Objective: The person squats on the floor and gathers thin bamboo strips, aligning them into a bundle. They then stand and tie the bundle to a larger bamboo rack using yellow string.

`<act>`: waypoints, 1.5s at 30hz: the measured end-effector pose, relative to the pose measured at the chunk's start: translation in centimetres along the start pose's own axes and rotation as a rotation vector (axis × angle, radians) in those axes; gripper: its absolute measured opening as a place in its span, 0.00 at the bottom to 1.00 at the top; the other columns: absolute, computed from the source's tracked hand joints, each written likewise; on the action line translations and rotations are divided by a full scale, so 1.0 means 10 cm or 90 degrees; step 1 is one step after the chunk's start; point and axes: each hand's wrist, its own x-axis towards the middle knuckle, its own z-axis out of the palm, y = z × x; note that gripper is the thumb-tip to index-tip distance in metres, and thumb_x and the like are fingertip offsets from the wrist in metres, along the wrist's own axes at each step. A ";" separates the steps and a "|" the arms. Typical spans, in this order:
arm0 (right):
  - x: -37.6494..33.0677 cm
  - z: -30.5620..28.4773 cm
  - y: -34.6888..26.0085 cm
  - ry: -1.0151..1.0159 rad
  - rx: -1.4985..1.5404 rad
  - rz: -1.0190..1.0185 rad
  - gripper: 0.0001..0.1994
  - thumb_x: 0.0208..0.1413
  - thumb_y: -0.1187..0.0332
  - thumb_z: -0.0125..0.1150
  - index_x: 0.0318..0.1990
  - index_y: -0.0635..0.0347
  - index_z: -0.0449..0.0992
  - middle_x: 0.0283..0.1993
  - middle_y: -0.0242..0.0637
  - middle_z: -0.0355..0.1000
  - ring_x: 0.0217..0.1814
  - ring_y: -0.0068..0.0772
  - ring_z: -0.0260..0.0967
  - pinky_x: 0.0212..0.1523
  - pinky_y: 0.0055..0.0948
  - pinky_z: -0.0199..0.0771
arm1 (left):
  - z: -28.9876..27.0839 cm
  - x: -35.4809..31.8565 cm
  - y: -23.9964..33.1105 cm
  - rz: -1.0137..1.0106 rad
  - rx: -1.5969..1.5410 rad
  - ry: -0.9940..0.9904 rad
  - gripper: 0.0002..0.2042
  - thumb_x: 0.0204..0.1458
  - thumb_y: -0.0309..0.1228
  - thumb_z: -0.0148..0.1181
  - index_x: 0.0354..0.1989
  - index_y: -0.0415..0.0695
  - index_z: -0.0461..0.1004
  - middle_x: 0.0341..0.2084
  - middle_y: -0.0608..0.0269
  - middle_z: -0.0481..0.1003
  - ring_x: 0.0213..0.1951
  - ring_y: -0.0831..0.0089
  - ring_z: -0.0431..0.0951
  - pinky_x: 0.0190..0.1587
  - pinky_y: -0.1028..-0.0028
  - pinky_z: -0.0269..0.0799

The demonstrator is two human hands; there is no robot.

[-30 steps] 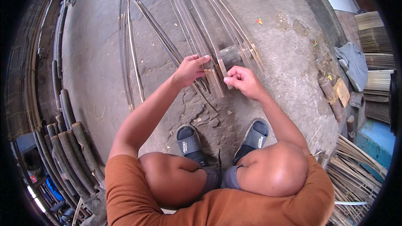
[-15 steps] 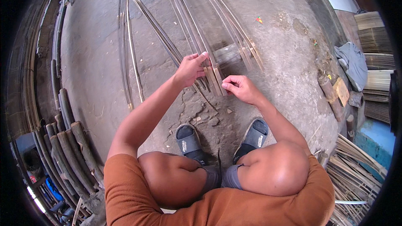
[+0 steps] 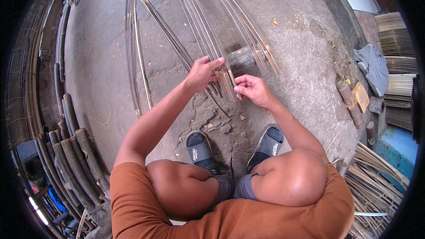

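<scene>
A bundle of long, thin bamboo strips (image 3: 227,89) reaches from the far floor toward me, its near ends above the ground between my hands. My left hand (image 3: 201,75) is closed around the bundle, fingers beneath and thumb across the top. On the bundle's right side, my right hand (image 3: 254,91) pinches the near end of one strip between thumb and fingertips. That strip looks tilted on its edge. Just beyond, a wooden block (image 3: 243,57) lies on the floor, with a second group of strips (image 3: 259,53) resting across its right end.
More strips (image 3: 166,28) lie to the left on the cracked concrete floor (image 3: 102,57). Logs (image 3: 73,163) lean at the left. To the right are a grey cloth (image 3: 372,68), stacked slats (image 3: 396,44), short bamboo pieces (image 3: 349,99) and a heap of split bamboo (image 3: 372,194).
My right fingers have shifted slightly up and now grip the outer strip, which has turned from flat toward its edge. My left thumb has slid a little to the right over the bundle.
</scene>
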 end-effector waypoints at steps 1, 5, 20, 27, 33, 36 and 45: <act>-0.01 0.01 0.00 0.017 0.011 -0.008 0.10 0.59 0.72 0.62 0.45 0.63 0.72 0.32 0.30 0.73 0.32 0.17 0.70 0.32 0.21 0.73 | 0.01 0.01 0.00 0.000 -0.008 0.000 0.18 0.59 0.37 0.60 0.51 0.39 0.67 0.43 0.60 0.75 0.44 0.70 0.78 0.45 0.67 0.78; 0.04 -0.06 0.12 0.051 -0.062 -0.056 0.09 0.60 0.69 0.62 0.44 0.63 0.73 0.30 0.28 0.72 0.30 0.16 0.68 0.30 0.20 0.70 | -0.02 0.05 -0.05 0.002 -0.014 0.010 0.18 0.60 0.37 0.59 0.51 0.38 0.67 0.42 0.60 0.75 0.44 0.69 0.78 0.43 0.68 0.78; -0.03 0.06 -0.05 -0.012 -0.030 0.068 0.09 0.62 0.64 0.60 0.36 0.62 0.73 0.29 0.29 0.73 0.30 0.19 0.72 0.32 0.24 0.77 | 0.07 0.01 -0.05 0.012 -0.097 0.046 0.14 0.61 0.39 0.57 0.46 0.41 0.71 0.37 0.64 0.75 0.37 0.71 0.79 0.40 0.68 0.77; 0.01 -0.12 -0.08 0.110 -0.336 -0.051 0.17 0.63 0.57 0.57 0.33 0.64 0.77 0.28 0.37 0.74 0.29 0.27 0.73 0.31 0.32 0.71 | 0.03 0.00 0.02 0.004 -0.040 0.035 0.17 0.61 0.37 0.57 0.50 0.37 0.68 0.41 0.59 0.73 0.40 0.67 0.79 0.42 0.66 0.77; -0.06 -0.81 -0.33 0.408 -0.654 -0.174 0.12 0.56 0.63 0.62 0.42 0.61 0.73 0.40 0.51 0.72 0.40 0.55 0.72 0.42 0.44 0.72 | 0.01 0.00 0.04 -0.048 -0.046 0.037 0.19 0.61 0.38 0.57 0.53 0.36 0.66 0.44 0.60 0.72 0.41 0.66 0.79 0.43 0.65 0.77; -0.12 -0.89 -0.30 0.377 -0.722 -0.105 0.17 0.54 0.65 0.64 0.48 0.57 0.68 0.46 0.56 0.66 0.42 0.62 0.71 0.45 0.48 0.72 | -0.03 0.03 0.02 -0.061 -0.041 0.018 0.22 0.60 0.38 0.59 0.56 0.36 0.64 0.46 0.61 0.71 0.43 0.66 0.78 0.45 0.64 0.77; -0.14 -0.68 -0.57 0.322 -0.799 -0.004 0.16 0.55 0.62 0.62 0.48 0.57 0.69 0.47 0.58 0.65 0.42 0.60 0.72 0.44 0.48 0.74 | 0.00 0.08 -0.03 -0.065 -0.065 0.025 0.19 0.61 0.37 0.57 0.54 0.39 0.65 0.45 0.61 0.72 0.42 0.65 0.79 0.44 0.64 0.77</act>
